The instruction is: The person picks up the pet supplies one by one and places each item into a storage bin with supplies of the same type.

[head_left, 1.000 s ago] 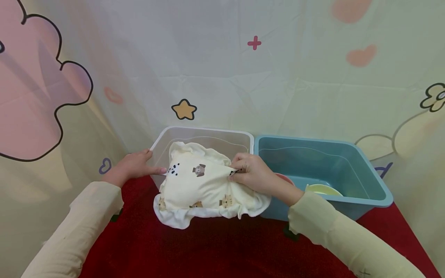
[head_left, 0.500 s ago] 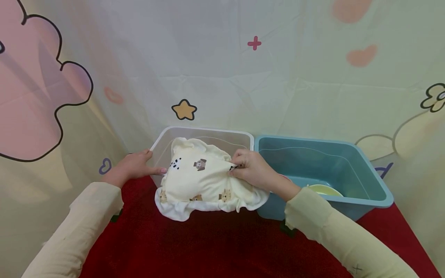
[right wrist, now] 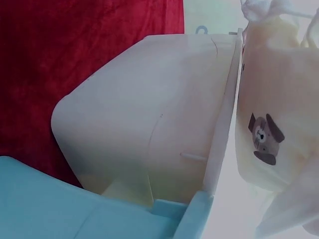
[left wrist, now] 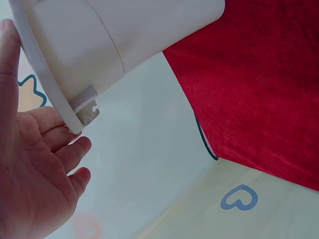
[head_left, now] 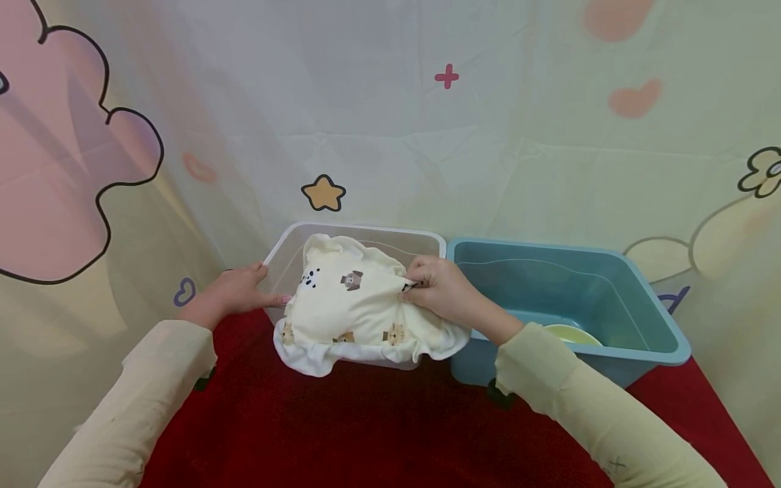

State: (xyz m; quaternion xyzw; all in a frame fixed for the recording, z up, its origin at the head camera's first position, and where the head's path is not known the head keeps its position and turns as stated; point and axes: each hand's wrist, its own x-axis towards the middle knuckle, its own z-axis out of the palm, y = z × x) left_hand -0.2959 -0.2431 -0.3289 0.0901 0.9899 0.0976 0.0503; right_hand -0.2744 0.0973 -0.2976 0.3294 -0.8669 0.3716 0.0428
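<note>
A small cream pillow [head_left: 348,308] with a ruffled white edge and printed animal faces hangs over the white plastic bin [head_left: 390,230] in the head view. My right hand [head_left: 448,290] pinches a fold of its cover near the right side. In the right wrist view the pillow [right wrist: 279,89] is just above the bin's rim, and the hand itself is out of sight. My left hand [head_left: 234,291] grips the bin's left rim. The left wrist view shows the thumb and fingers of that hand [left wrist: 40,169] on either side of the rim.
A blue plastic bin [head_left: 655,298] stands right beside the white one. Inside it lies a pale yellow-green rounded piece [head_left: 573,333], partly hidden. Both bins stand on a red cloth [head_left: 342,434], with a printed curtain [head_left: 390,135] close behind.
The right hand has lifted the pillow slightly and carried it away from me, farther over the white bin. The left hand stays at the rim.
</note>
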